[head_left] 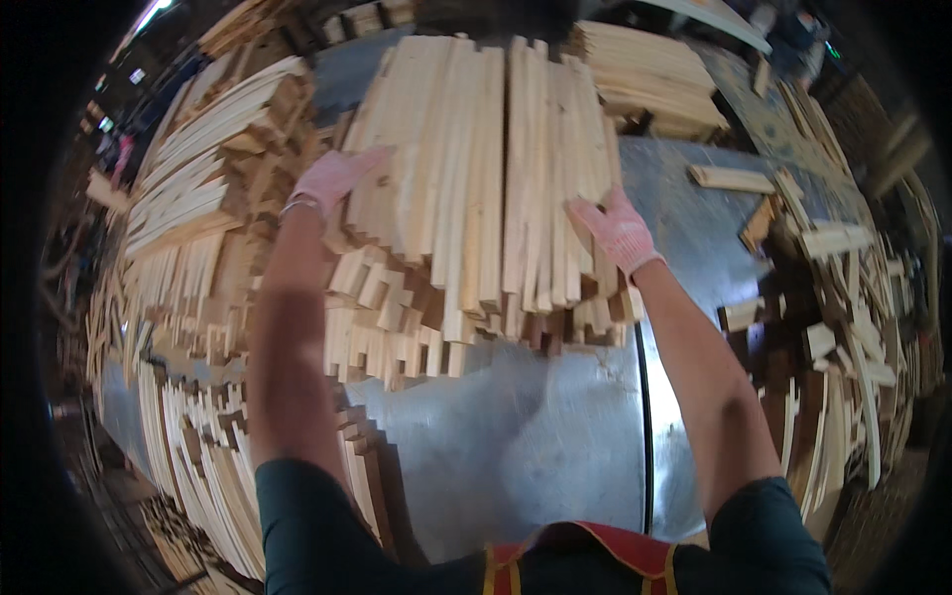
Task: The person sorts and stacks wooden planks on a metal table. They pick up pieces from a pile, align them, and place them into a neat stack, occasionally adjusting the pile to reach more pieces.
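A wide layer of long pale wooden strips (471, 169) lies on top of a pile in front of me, split by a narrow dark gap. My left hand (332, 180), in a pink glove, holds the layer's left edge with a digit stretched over the wood. At the right edge, my right hand (617, 230), also gloved in pink, has its thumb against the strips and its fingers along the outer side. The two hands clasp the layer between them. Shorter-looking, uneven strip ends (397, 322) stick out below it toward me.
A metal tabletop (496, 436) shows in front of me and to the right. Stacked wood (198, 178) rises at the left, with another stack (650, 74) at the far right. Loose offcuts (838, 238) lie jumbled at the right. Upright strips (193, 436) stand at lower left.
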A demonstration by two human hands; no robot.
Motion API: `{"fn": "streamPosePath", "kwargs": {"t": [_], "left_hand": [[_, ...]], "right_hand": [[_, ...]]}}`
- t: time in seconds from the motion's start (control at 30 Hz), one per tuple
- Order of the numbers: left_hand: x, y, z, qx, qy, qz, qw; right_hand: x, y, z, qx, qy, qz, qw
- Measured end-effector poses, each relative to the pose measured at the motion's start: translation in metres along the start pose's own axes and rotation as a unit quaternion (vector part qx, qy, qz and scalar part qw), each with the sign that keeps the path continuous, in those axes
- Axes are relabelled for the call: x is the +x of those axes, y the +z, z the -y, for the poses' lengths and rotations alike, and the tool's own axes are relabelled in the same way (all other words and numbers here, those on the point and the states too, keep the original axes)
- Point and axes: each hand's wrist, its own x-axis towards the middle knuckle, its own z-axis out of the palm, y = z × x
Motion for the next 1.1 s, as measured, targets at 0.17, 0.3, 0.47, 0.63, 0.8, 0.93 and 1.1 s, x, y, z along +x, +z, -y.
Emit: {"fn": "streamPosePath", "kwargs": {"t": [0.17, 0.3, 0.47, 0.63, 0.8, 0.93, 1.1], "left_hand": [[-0.039, -0.008, 0.033, -0.054, 0.163, -0.023, 0.985], [-0.099, -0.009, -0.004, -0.058, 0.05, 0.007, 0.997], [-0.084, -0.019, 0.021, 0.148, 0.107, 0.005, 0.983], [-0.149, -0.017, -0.034, 0.157, 0.03, -0.017, 0.987], [-0.337, 0.062, -0.159, 0.209, 0.226, -0.36, 0.881], [-0.518, 0.277, -0.243, -0.486, 0.051, 0.128, 0.863], [-0.649, 0.474, -0.278, 0.072, 0.254, 0.417, 0.869]], "right_hand": [[-0.031, -0.017, -0.003, 0.13, -0.034, 0.019, 0.991], [-0.169, -0.044, -0.036, 0.111, -0.181, -0.119, 0.97], [-0.348, -0.095, -0.127, 0.153, -0.126, 0.087, 0.976], [-0.501, -0.212, -0.23, 0.223, 0.085, 0.13, 0.962], [-0.645, -0.338, -0.399, 0.376, 0.227, -0.248, 0.864], [-0.669, -0.432, -0.578, 0.258, 0.307, -0.38, 0.833], [-0.597, -0.462, -0.703, -0.034, 0.403, -0.115, 0.907]]}}
